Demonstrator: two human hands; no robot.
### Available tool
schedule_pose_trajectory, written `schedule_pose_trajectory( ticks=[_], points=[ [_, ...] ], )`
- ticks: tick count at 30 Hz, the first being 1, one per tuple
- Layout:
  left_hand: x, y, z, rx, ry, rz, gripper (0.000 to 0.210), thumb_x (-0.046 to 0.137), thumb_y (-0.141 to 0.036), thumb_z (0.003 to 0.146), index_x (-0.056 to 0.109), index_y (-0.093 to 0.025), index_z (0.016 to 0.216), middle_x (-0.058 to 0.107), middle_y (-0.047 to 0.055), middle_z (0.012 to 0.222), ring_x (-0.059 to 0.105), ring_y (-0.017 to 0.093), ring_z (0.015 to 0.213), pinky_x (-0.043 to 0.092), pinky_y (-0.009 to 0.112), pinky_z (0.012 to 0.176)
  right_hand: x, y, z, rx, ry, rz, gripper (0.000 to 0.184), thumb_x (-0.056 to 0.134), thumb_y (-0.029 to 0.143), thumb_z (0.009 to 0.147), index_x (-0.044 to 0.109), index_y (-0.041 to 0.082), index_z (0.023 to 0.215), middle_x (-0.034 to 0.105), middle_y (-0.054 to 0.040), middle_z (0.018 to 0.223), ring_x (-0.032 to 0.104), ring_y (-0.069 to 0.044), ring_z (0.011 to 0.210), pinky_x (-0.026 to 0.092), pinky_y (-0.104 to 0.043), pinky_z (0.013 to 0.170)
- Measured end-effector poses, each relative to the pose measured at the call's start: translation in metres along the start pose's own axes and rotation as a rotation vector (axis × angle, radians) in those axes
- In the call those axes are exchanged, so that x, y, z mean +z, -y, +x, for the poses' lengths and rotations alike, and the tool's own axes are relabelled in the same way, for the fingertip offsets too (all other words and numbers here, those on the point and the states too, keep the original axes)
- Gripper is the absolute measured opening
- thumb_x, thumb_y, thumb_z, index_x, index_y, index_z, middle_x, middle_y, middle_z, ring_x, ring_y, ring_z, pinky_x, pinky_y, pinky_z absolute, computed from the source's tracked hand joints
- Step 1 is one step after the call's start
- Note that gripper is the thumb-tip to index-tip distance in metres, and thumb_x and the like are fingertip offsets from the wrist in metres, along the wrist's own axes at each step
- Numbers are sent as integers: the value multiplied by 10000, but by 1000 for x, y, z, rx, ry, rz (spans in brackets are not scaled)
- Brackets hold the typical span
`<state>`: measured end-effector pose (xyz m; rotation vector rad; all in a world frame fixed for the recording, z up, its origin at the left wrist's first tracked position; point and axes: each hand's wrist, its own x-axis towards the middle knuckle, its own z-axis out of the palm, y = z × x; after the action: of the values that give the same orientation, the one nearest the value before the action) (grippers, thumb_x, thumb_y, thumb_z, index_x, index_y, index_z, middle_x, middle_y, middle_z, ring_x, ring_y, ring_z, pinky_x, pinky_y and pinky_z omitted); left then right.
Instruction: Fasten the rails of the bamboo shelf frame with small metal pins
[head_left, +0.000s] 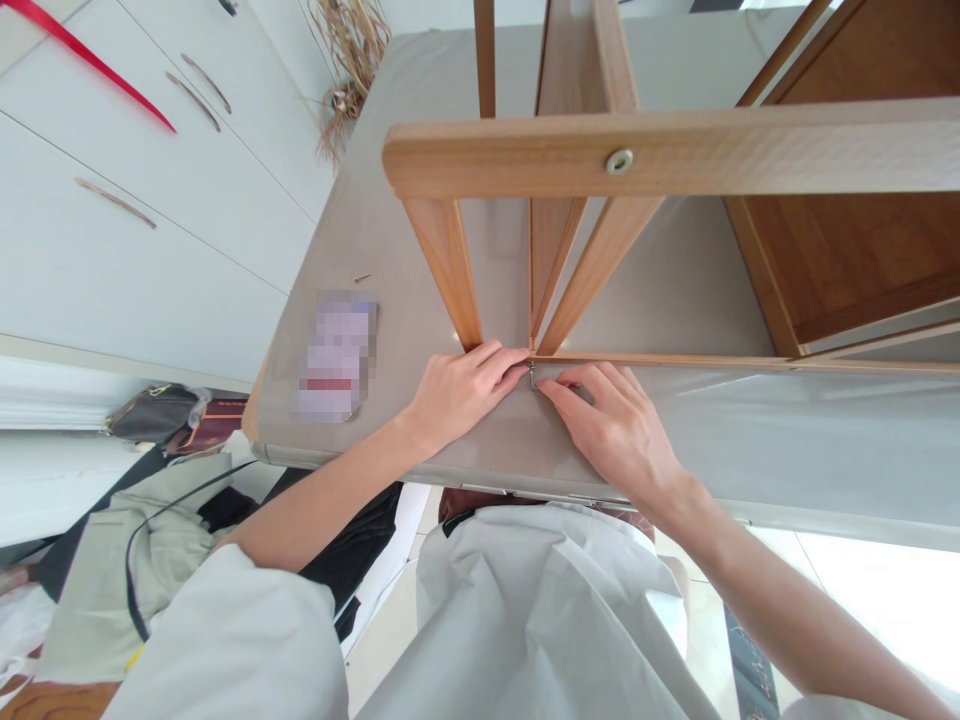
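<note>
A light-brown wooden frame [517,157] with slats and a panel stands on the covered table [442,445]. My left hand [466,388] reaches its low edge, fingers pressed together against the thin bottom rail [660,359] at a slat's corner. Just right of it, my right hand [611,418] pinches a small bent metal hex key [533,376] between thumb and fingers. The key's upper end meets the rail close to my left fingertips; the exact contact is too small to make out. A round metal bolt head [619,161] shows in the upper bar.
Left of my hands lie a blurred-out flat object [336,358] and a loose screw [362,277]. White cabinets [150,260] line the left side, with dried stalks [349,70] behind the table's corner. Bags [154,412] and cloth [142,550] sit below on the left.
</note>
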<state>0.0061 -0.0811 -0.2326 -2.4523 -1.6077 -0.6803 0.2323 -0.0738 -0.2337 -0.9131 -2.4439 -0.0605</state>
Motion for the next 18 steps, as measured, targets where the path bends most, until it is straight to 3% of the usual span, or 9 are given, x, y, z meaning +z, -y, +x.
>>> schedule_pose_trajectory(
  ticks=[9, 15, 18],
  points=[
    [1, 0, 0, 17, -19, 11, 219, 570, -330, 1041, 754, -236, 1113, 742, -28, 776, 656, 93, 580, 355, 270, 499, 1, -2, 2, 0, 25, -5, 253, 553, 30, 964, 698, 173, 1113, 672, -92, 1015, 571, -208, 922, 455, -341, 798],
    [-2, 5, -1, 157, -146, 33, 138, 636, -277, 997, 719, -223, 1094, 733, -47, 779, 628, 86, 549, 360, 281, 485, 2, -3, 1, -5, 34, -17, 256, 547, 27, 960, 693, 177, 1107, 659, -91, 1014, 549, -211, 922, 456, -339, 799],
    [-13, 4, -4, 147, -302, -49, 88, 703, -212, 935, 671, -235, 1014, 633, -78, 668, 536, 70, 496, 369, 250, 489, 0, -3, 3, -15, 46, -29, 297, 529, -4, 942, 688, 177, 1116, 650, -93, 1016, 532, -214, 929, 452, -339, 809]
  ],
)
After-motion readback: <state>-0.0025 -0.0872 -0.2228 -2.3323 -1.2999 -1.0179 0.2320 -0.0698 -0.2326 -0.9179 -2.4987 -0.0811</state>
